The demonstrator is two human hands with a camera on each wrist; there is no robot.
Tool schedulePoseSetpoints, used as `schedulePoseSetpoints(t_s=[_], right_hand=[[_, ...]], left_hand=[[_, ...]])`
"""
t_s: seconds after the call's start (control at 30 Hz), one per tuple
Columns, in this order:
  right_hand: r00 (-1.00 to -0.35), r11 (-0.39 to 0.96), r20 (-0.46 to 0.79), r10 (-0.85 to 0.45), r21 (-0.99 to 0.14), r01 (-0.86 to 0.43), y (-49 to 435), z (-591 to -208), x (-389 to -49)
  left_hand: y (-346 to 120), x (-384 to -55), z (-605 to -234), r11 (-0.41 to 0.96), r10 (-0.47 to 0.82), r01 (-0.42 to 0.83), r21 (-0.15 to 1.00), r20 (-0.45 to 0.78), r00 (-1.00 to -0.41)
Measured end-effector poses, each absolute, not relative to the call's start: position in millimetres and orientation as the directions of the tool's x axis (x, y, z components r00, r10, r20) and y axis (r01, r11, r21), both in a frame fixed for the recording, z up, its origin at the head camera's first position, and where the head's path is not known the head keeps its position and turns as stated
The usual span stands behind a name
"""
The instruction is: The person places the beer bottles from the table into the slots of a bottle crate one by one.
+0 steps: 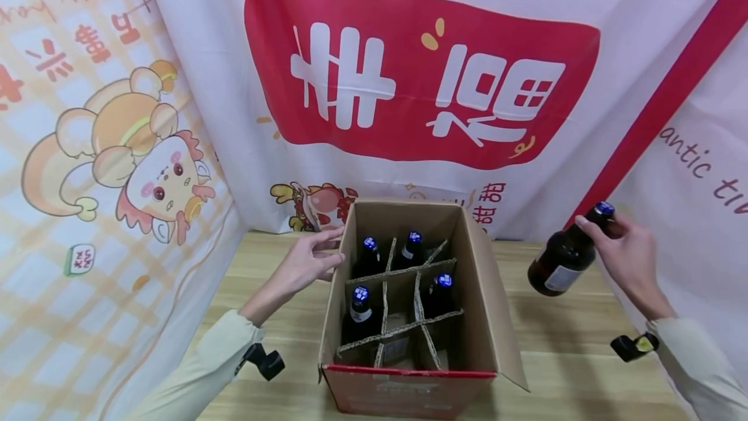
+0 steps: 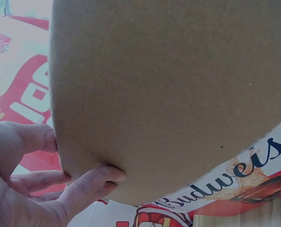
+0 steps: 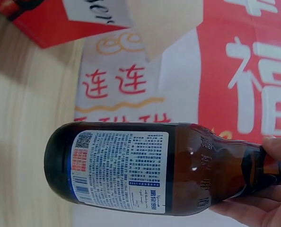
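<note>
On the right, my right hand (image 1: 628, 255) grips a dark brown beer bottle (image 1: 563, 262) by its neck, below the blue cap. The bottle is tilted and held above the table. Its white back label (image 3: 124, 172) faces the right wrist camera. My left hand (image 1: 304, 265) rests its fingertips against the left side of an open cardboard box (image 1: 409, 395). In the left wrist view, its fingers (image 2: 91, 182) touch a brown flap (image 2: 178, 94) near the edge. Several blue-capped bottles (image 1: 360, 314) stand upright in the box, between cardboard dividers (image 1: 400, 330).
The box stands on a wood-grain table (image 1: 555, 343), with its right flap (image 1: 497, 304) folded outward. White printed cloth (image 1: 421, 83) with a red panel hangs behind, and more cloth (image 1: 76, 278) hangs at the left. Some divider cells near the front show no bottle.
</note>
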State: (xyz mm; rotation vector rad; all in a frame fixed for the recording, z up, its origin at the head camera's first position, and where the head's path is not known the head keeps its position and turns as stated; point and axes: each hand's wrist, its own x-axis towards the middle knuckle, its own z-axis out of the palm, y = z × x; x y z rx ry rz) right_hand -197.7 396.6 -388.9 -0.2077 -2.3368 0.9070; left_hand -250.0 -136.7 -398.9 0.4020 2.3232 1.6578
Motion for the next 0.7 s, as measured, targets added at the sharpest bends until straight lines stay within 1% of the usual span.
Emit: schedulePoseSetpoints(t_s=[0.17,0.4,0.7], right_hand=[[-0.799,0.756,0.503,0.329,-0.647,-0.096,386.1,-372.9,-201.9],[-0.798,0.718,0.515,0.313,-0.679,-0.156,368.0,-356.4,-197.5],[-0.756,0.737,0.590,0.284,-0.638,-0.222,335.3,-332.2,-187.6]], left_hand=[[-137.0,-251.0,-400.3,0.298,0.368,0.070,0.952,-0.046,-0.929],[-137.8,-251.6,-402.0,0.287,0.356,0.067,0.956,-0.041,-0.934],[-135.4,-251.5,-402.2,0.271,0.348,0.043,0.962,-0.056,-0.936]])
